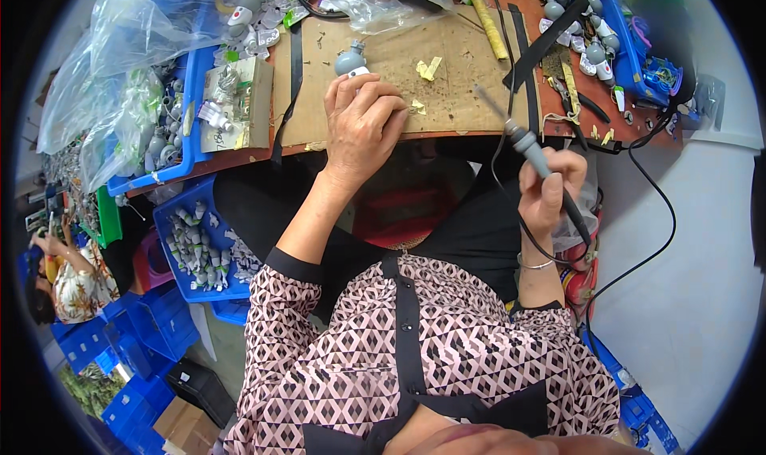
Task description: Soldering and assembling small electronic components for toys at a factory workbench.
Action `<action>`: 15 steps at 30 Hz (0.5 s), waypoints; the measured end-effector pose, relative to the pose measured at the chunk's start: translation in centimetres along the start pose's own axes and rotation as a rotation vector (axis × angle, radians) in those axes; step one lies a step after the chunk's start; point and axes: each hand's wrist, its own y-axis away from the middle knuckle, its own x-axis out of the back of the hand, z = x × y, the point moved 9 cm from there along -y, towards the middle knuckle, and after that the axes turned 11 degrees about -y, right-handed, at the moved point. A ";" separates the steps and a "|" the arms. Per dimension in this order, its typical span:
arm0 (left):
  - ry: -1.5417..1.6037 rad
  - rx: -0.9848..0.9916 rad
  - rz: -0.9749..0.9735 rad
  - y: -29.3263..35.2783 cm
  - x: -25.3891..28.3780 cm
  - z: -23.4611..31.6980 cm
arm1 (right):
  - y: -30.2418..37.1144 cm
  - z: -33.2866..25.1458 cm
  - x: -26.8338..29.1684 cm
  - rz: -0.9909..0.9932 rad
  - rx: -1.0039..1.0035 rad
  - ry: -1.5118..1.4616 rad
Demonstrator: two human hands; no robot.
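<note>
On the cardboard mat [447,108], my left hand [363,120] is closed over a small grey and white figure-like plastic part [351,61]. Its rounded grey end sticks out beyond my fingers, while the rest is hidden beneath them. My right hand [546,185] grips a soldering iron [533,153] with a grey and black handle. The iron's thin tip points up and left over the mat's right side, apart from the plastic part. A black cord runs from the handle's lower end. Crumpled yellow tape scraps [428,69] lie between the two hands.
Blue bins with grey parts stand left [191,120] and right [630,40]. A board-like block [239,104] sits beside the left bin. Pliers [590,108] rest at right. A blue tray [187,235] of parts is below the table, left. Another person [76,271] is at far left.
</note>
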 end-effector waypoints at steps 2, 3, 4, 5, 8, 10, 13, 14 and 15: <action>-0.001 0.002 -0.003 0.0 0.0 0.0 | 0.6 1.7 -0.1 0.062 -0.221 -0.131; -0.006 0.002 -0.011 0.1 0.0 0.0 | 1.0 2.7 0.2 0.091 -0.283 -0.172; -0.008 0.004 -0.008 0.1 0.0 -0.1 | 1.2 3.0 0.3 0.087 -0.282 -0.173; -0.002 0.001 -0.007 0.1 0.0 0.0 | 1.4 4.0 0.7 0.122 -0.348 -0.203; 0.006 0.000 -0.004 0.1 0.0 -0.1 | 1.5 4.9 0.8 0.160 -0.421 -0.206; 0.010 0.000 -0.003 0.1 0.0 -0.1 | 1.5 4.9 0.7 0.139 -0.417 -0.181; 0.015 0.003 0.002 0.1 0.1 -0.1 | 1.5 4.5 0.1 0.056 -0.402 -0.163; 0.015 0.003 0.005 0.1 0.2 -0.1 | 1.6 4.5 0.2 0.054 -0.403 -0.161; 0.013 0.001 0.006 0.1 0.2 0.0 | 1.6 3.8 -0.3 -0.045 -0.330 -0.056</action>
